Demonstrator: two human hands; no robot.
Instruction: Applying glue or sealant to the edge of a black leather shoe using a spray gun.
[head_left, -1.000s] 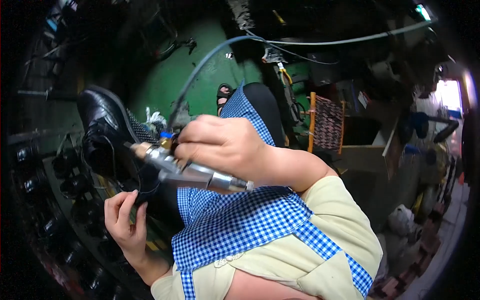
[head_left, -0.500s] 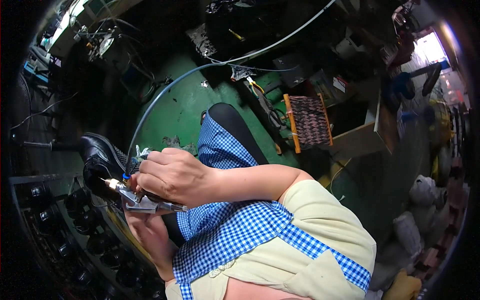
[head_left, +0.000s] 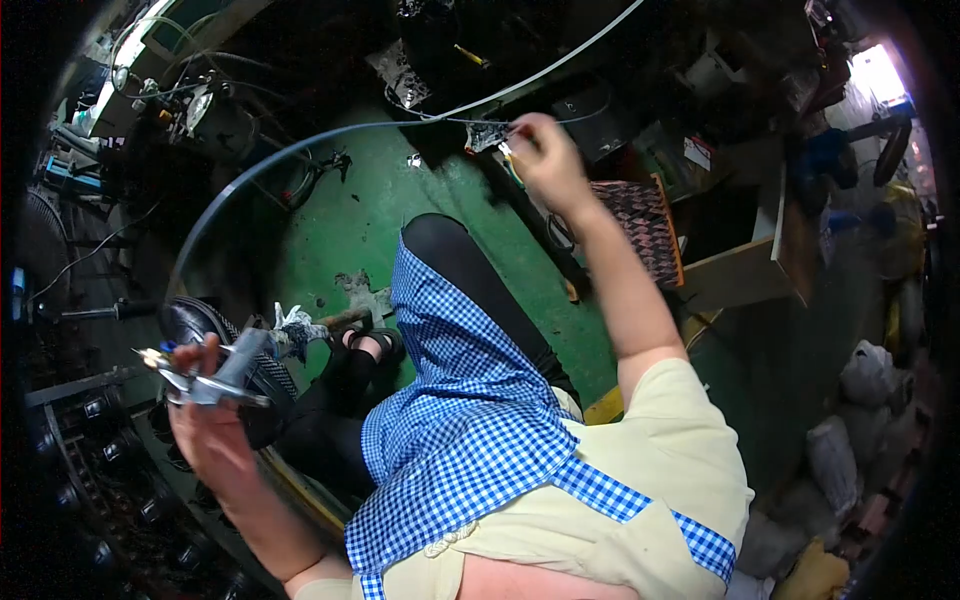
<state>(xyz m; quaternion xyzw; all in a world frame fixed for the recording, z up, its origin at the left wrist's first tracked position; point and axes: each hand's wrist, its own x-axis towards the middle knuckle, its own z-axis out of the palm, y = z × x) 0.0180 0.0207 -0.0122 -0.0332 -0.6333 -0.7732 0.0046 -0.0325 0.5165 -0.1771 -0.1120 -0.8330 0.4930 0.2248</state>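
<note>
At the left, over a black shoe sole, my left hand is closed round a grey metal spray gun. A brass tip points left from the gun, and a long bluish air hose arcs up from it. My right hand is stretched out far to the upper right, apart from the gun. It hovers by or touches a tool with light and green handles. Motion smears its fingers, so any hold is unclear.
A woven-top wooden stool and a wooden box stand at the right. A rack of dark round parts runs along the lower left. A rod with whitish cloth lies near my foot. Pale sacks lie at the far right.
My right hand has left the spray gun and swung out to the upper right, to the handled tool. My left hand has moved left with the gun, and the hose arc has widened.
</note>
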